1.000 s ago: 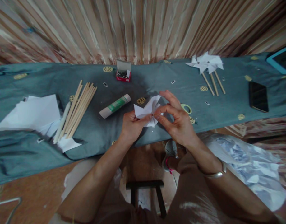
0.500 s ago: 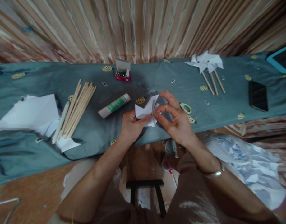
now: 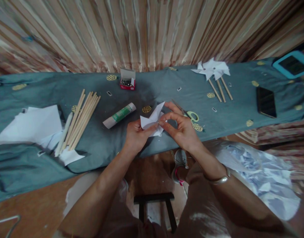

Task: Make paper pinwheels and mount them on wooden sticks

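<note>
My left hand grips a folded white paper pinwheel between thumb and fingers, above the front of the table. At the pinwheel's centre, my right hand pinches with thumb and index finger, close to the left thumb. A tiny pale spot shows at that pinch, too small to name. Part of the paper is hidden behind the fingers. Just beyond my right hand lie scissors with light green handles. Further off stands an open red box of small metal pieces. A glue stick with a green label lies left of the pinwheel.
Several wooden sticks and white paper sheets lie on the left. Finished pinwheels on sticks rest at the back right, near a black phone and a blue-framed device. A bag of paper scraps is below right.
The view has shifted slightly, so the table's things sit a little further left and lower. Scissor blades now show beyond my right hand. Both hands keep their hold on the pinwheel.
</note>
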A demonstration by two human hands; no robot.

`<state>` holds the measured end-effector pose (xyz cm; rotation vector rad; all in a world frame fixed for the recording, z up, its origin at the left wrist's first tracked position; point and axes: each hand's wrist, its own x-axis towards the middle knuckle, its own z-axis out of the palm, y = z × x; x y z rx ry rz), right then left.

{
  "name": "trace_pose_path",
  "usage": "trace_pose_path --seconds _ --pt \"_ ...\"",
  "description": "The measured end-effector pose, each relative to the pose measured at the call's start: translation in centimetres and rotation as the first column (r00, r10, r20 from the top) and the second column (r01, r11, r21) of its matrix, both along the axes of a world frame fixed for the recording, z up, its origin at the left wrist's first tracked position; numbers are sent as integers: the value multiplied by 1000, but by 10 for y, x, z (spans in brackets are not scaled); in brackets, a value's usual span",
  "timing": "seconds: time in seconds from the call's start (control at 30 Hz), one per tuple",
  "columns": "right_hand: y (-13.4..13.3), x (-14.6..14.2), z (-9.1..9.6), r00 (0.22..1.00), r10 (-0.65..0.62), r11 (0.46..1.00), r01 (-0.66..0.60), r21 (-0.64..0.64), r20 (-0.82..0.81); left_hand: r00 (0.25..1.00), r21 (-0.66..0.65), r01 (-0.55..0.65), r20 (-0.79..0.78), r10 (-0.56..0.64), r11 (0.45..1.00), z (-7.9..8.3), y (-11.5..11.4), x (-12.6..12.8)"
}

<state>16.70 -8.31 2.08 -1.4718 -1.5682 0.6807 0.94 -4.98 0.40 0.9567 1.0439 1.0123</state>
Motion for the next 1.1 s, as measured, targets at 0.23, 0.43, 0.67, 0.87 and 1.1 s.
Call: trace_pose_path --seconds 0.23,0.43,0.67,0.87,1.1 --pt "2 -6 -3 980 -121 993 121 -8 -159 1000 -26 0 -22 -1 1000 2 0 -2" --pt "6 -6 -9 875 -120 980 30 -196 -468 999 -32 -11 -33 10 999 1 1 -3" --pt "7 -5 -2 726 -74 932 -194 -307 -683 1000 -89 -2 -21 1 996 1 -1 -4" --pt "6 -7 1 708 -105 934 -172 -314 -698 1000 -111 5 -15 -7 994 0 -1 -5" --pt "6 -9 1 734 -119 943 -129 -308 -669 1000 -88 20 -8 -20 996 -1 -1 -5"
